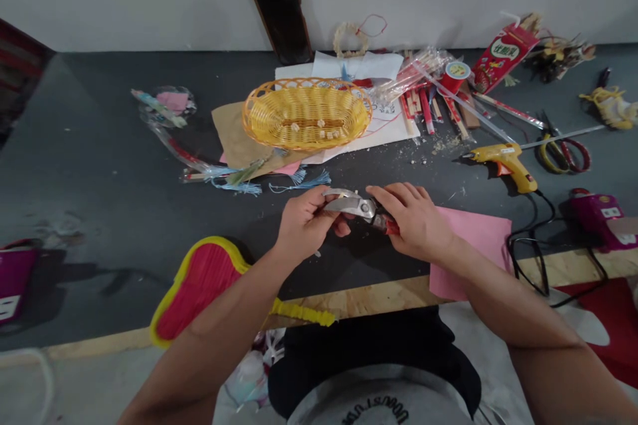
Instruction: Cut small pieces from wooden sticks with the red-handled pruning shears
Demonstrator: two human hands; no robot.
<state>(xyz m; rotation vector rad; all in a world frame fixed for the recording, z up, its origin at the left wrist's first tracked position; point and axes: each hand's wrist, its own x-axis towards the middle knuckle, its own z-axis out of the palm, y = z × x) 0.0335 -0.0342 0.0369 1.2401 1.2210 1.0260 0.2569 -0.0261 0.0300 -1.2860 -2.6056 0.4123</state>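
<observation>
My right hand (419, 220) is wrapped round the handles of a pair of pruning shears (359, 204) with silver blades and a bit of red showing at the grip. The blades point left, above the dark table. At their tips, my left hand (303, 222) is closed in a pinch; what it holds there is too small and too covered to make out. Beyond the hands stands a yellow woven basket (264, 109) with a few small pale pieces (329, 135) in it. Blue tassels (304, 182) lie between basket and left hand.
A yellow glue gun (504, 161) and scissors (558, 153) lie at right, with a black cord (538, 259) below. Pink paper (478, 232) is under my right forearm. A red, yellow-edged fan-like piece (207, 285) lies near my left arm. A phone (279, 6) leans on the wall.
</observation>
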